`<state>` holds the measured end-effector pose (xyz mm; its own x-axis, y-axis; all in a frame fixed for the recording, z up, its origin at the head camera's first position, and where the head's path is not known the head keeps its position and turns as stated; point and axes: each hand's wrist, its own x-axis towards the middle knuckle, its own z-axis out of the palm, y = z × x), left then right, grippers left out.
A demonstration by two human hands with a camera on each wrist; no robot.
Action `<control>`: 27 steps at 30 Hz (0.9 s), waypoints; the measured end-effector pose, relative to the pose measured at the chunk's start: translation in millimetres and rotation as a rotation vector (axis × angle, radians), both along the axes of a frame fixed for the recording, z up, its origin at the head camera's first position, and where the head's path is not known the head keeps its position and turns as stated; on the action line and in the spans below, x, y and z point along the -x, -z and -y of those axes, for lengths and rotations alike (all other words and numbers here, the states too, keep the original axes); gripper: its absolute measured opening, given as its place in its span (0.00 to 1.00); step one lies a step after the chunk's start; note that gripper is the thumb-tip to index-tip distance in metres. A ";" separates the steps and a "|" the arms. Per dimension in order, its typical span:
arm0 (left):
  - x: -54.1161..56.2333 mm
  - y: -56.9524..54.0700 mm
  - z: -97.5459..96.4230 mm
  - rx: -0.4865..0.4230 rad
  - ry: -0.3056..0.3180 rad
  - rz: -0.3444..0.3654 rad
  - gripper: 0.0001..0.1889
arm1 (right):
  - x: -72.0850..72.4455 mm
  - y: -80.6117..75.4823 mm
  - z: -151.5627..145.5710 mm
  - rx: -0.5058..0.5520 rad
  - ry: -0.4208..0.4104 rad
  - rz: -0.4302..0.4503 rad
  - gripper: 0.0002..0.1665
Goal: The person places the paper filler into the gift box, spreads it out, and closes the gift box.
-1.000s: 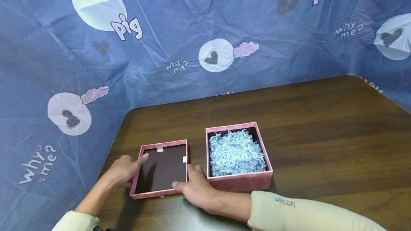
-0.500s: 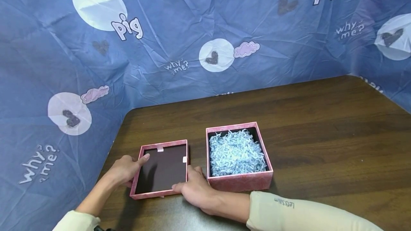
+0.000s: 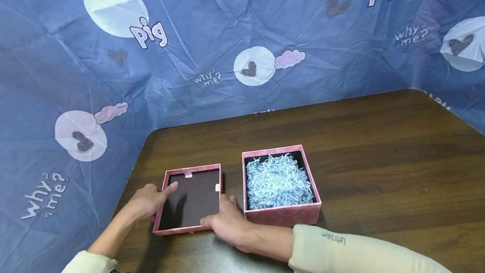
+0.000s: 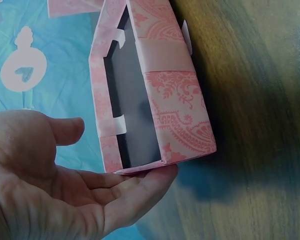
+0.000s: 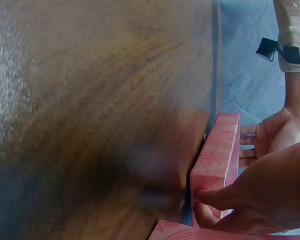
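Notably, with the lid [image 3: 201,199] left of the box [image 3: 284,215], the right hand [image 3: 230,223] pinching one corner and the left hand [image 3: 147,201] touching the opposite wall with straight fingers [image 4: 137,200], uneven lifting could tilt it.

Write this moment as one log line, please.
lid: inside up | left hand: touching its left side | right hand: gripping its near right corner | box: beside lid, blue shreds inside
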<state>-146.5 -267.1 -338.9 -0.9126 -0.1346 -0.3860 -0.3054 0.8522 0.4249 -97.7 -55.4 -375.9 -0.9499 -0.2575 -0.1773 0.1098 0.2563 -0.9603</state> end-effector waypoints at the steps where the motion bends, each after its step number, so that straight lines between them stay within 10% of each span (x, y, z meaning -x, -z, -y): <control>1: -0.2 -0.8 -0.3 0.011 0.005 -0.006 0.42 | -0.3 -0.5 0.1 -0.007 0.003 -0.007 0.46; 27: -5.2 -31.2 6.6 0.122 0.099 -0.124 0.41 | -3.5 -21.6 1.6 -0.035 -0.014 -0.093 0.42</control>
<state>-141.3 -273.7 -307.7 -0.9632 -0.0804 -0.2565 -0.1691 0.9229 0.3458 -94.2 -57.1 -354.3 -0.9589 -0.2665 -0.0974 0.0164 0.2907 -0.9567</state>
